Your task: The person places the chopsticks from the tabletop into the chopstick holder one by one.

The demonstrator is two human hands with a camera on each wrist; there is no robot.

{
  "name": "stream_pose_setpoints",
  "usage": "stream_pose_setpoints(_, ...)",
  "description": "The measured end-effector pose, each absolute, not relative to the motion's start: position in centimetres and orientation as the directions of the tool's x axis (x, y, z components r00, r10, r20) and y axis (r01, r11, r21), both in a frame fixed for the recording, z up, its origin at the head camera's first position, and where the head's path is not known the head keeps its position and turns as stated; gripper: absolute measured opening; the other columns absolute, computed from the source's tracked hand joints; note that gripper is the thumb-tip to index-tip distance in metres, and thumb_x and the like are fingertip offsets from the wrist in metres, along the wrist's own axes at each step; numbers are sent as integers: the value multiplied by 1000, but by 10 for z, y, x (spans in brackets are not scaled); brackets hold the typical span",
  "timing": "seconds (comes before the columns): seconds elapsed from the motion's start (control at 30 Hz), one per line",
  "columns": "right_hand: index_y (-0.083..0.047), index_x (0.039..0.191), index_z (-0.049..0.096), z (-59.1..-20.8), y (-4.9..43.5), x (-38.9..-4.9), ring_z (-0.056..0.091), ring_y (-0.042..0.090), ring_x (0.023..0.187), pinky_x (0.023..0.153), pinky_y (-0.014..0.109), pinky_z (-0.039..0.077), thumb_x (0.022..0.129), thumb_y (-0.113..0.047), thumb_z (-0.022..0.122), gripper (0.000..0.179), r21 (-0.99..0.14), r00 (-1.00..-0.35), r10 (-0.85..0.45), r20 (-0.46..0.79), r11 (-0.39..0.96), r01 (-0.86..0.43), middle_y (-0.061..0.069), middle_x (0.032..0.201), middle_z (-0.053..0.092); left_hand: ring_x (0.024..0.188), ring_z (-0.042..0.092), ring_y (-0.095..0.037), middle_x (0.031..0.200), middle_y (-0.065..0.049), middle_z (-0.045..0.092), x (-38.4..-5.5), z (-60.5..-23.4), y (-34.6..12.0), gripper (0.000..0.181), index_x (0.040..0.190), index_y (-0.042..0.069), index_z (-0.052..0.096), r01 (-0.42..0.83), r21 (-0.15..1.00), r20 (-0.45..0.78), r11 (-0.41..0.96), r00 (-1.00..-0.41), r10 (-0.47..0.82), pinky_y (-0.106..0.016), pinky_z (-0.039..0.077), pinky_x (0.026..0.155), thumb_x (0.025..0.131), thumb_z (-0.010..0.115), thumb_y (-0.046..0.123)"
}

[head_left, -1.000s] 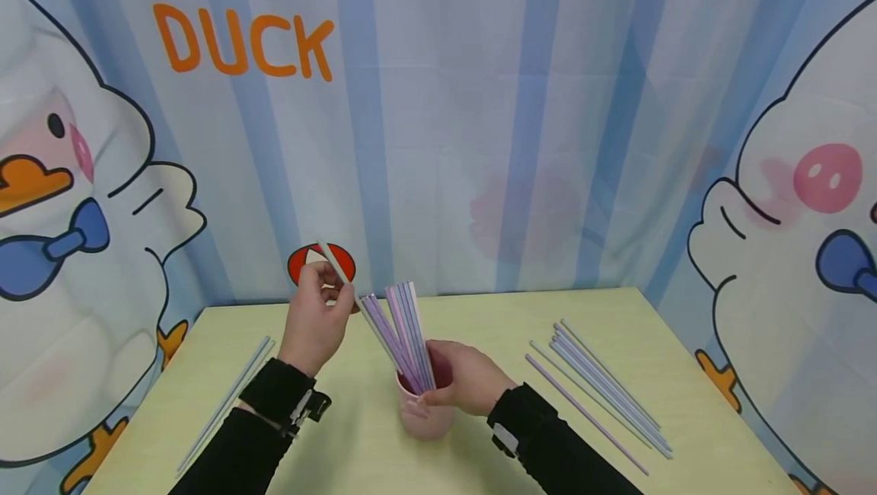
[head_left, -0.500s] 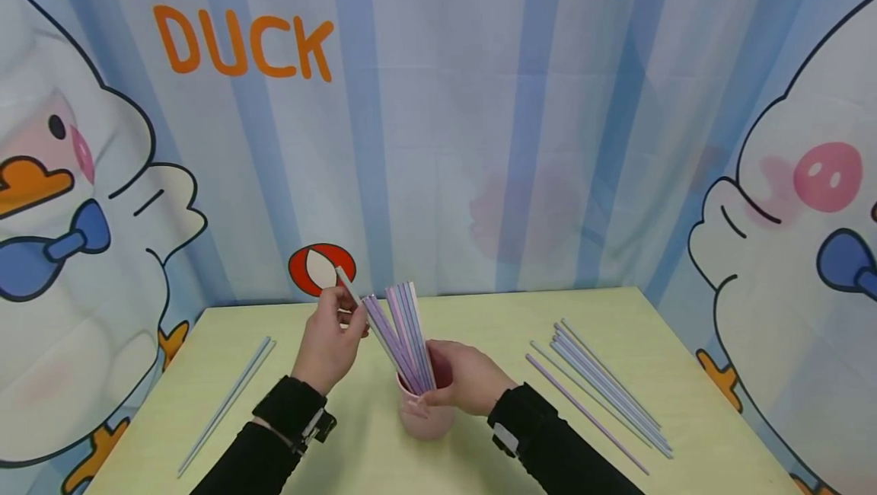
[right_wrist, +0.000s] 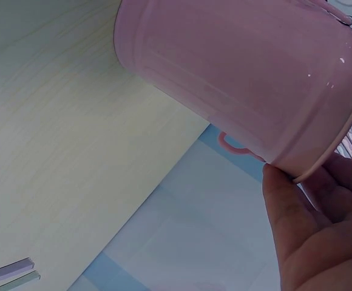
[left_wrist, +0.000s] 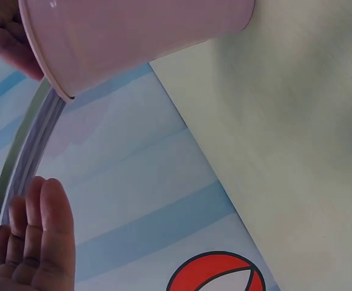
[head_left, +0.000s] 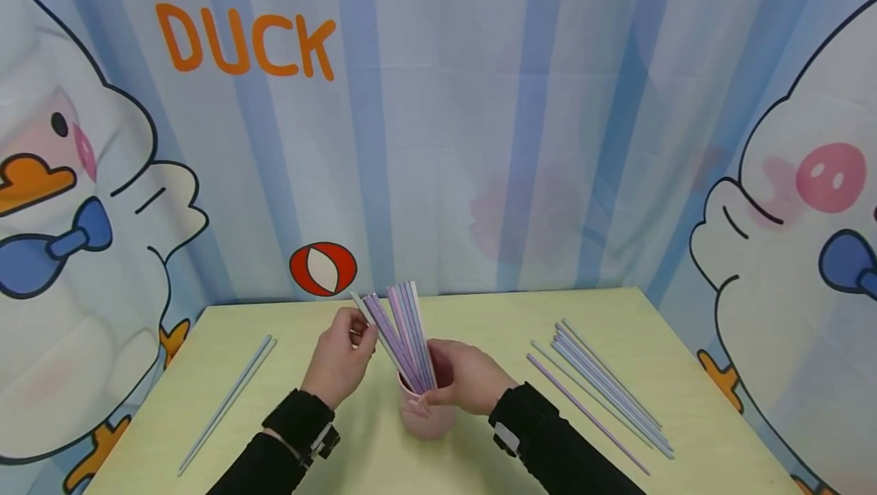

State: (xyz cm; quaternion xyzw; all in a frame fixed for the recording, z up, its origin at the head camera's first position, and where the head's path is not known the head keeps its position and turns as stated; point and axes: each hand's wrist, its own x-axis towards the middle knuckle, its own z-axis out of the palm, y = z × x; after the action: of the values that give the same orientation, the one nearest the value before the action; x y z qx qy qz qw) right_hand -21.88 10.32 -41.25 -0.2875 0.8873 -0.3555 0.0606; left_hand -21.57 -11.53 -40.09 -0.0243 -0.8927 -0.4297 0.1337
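A pink metal bucket (head_left: 426,424) with small handle loops stands on the table, and a bundle of purple, pink and white straws (head_left: 409,331) leans out of its mouth. At the bundle's left side my left hand (head_left: 342,354) pinches a pale green straw (left_wrist: 12,148) between thumb and fingers. The lower end of that straw is inside the bucket, hidden by the wall. My right hand (head_left: 476,379) grips the bucket at its right rim; in the right wrist view the thumb presses the outside, with the fingers (right_wrist: 340,182) at the rim.
On the right of the pale yellow table (head_left: 500,449) lie several bluish straws (head_left: 610,388) and a single purple straw (head_left: 587,413). A few pale straws (head_left: 226,406) lie at the left. Behind the table hangs a striped curtain (head_left: 452,137) with cartoon ducks.
My left hand has moved down and to the right, bringing the pale green straw lower into the bucket beside the others. My right hand and the bucket have stayed still.
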Motion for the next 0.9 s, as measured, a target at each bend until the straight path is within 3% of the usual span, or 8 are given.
stream_pose_setpoints(0.47,-9,134,56,-410,104,-218,64,18,106,93,38,53,76,-20,84,65,-661,-825,-556,106,580,-476,5,118,67,75,59,-18,89,-7,61,-217,-410,-114,19,110,7,53,168,736,257,656,-966,-40,-30,52,62,98,57,22)
stream_pose_setpoints(0.9,-9,134,56,-410,102,-218,63,17,106,94,38,52,75,-22,84,67,-655,-829,-551,99,591,-471,5,119,67,85,56,-23,92,-8,60,-210,-418,-133,24,114,5,56,152,679,273,718,-960,-55,-37,55,73,98,56,22)
